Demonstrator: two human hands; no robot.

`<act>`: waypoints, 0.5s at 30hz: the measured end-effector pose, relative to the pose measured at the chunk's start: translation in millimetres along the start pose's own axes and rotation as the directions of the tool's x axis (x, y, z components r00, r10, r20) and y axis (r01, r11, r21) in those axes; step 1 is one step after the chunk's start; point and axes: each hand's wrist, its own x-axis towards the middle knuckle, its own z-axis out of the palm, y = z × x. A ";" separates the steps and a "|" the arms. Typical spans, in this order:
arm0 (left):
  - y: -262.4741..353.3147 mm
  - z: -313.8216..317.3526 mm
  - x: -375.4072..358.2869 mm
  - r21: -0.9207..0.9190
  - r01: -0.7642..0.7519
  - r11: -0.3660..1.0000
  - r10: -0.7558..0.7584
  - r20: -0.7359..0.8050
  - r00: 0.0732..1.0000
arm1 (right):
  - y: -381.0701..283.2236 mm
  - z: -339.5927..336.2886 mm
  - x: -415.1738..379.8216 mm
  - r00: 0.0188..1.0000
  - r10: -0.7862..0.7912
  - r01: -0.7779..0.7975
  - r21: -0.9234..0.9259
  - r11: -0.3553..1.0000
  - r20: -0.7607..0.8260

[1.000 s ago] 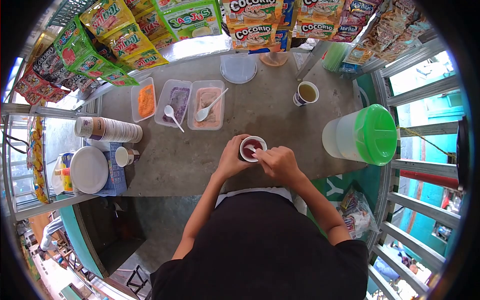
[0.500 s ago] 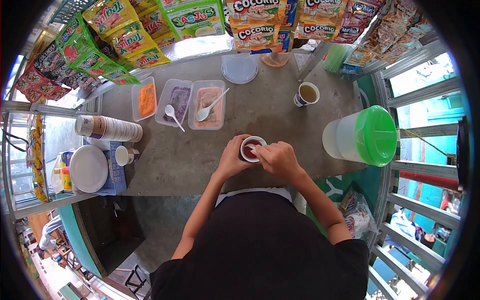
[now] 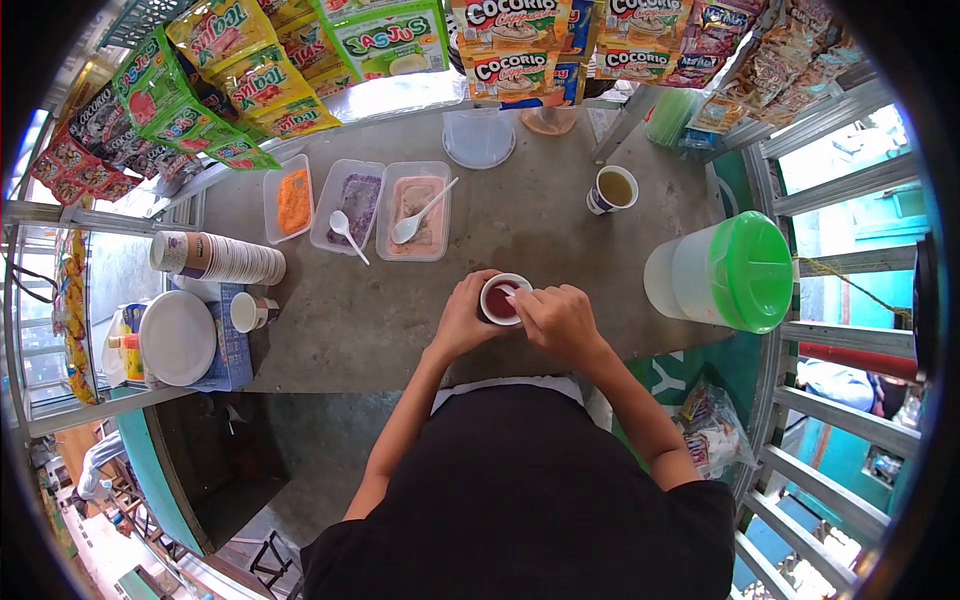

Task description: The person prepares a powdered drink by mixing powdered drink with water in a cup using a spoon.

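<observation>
A paper cup (image 3: 503, 300) with dark red liquid stands on the grey counter (image 3: 350, 310), close to its front edge. My left hand (image 3: 466, 318) is wrapped round the cup's left side. Over the cup's right rim, my right hand (image 3: 556, 318) pinches a thin white utensil (image 3: 510, 291) that dips into the liquid; its lower end is hidden. Behind the cup, to the left, lie open plastic tubs of orange powder (image 3: 294, 202), purple powder (image 3: 357, 208) and pinkish powder (image 3: 421, 222). White spoons rest in the purple and pinkish ones.
Another filled cup (image 3: 612, 190) is at the back right, near a green-lidded pitcher (image 3: 745, 272). Stacked cups (image 3: 220, 257), a single cup (image 3: 250, 312) and a round white lid (image 3: 178, 337) are on the left. Drink sachets (image 3: 385, 38) hang above the back edge.
My right hand and the white utensil have shifted very slightly at the cup. My left hand still holds the cup in the same place.
</observation>
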 end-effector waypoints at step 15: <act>-0.6 1.6 -0.1 -0.024 -0.007 1.000 0.006 -0.028 1.000 | -0.5 -1.6 -1.2 0.998 -0.047 0.049 -0.037 0.998 0.043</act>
